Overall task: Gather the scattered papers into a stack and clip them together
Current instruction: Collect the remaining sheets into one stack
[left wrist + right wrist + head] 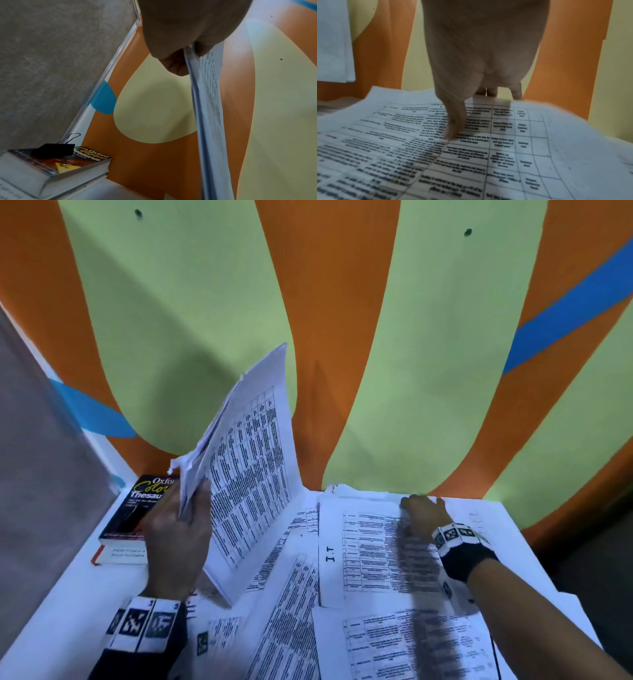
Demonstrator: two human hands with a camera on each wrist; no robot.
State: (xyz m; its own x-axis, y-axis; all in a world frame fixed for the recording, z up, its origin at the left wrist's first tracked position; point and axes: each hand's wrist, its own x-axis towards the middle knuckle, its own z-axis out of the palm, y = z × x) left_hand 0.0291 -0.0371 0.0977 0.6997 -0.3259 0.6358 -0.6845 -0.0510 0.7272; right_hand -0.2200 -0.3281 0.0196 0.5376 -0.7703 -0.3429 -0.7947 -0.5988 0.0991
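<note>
My left hand [191, 508] grips a bundle of printed papers [253, 474] by its lower corner and holds it upright above the table's left side. In the left wrist view the bundle [209, 108] shows edge-on, pinched between thumb and fingers [176, 65]. My right hand [422, 508] reaches to the far edge of the table, onto a table-printed sheet marked "I.T" [370, 553]. Its thumb [455, 121] lies on top of this sheet [488, 155] and the fingers curl over the far edge. A black binder clip [53, 150] lies on a book.
Several more printed sheets [291, 618] lie overlapping on the white table [68, 611]. Two stacked books, the top one an Oxford thesaurus [137, 508], sit at the far left corner. An orange and green wall [428, 354] rises right behind the table; a grey panel [41, 474] stands at the left.
</note>
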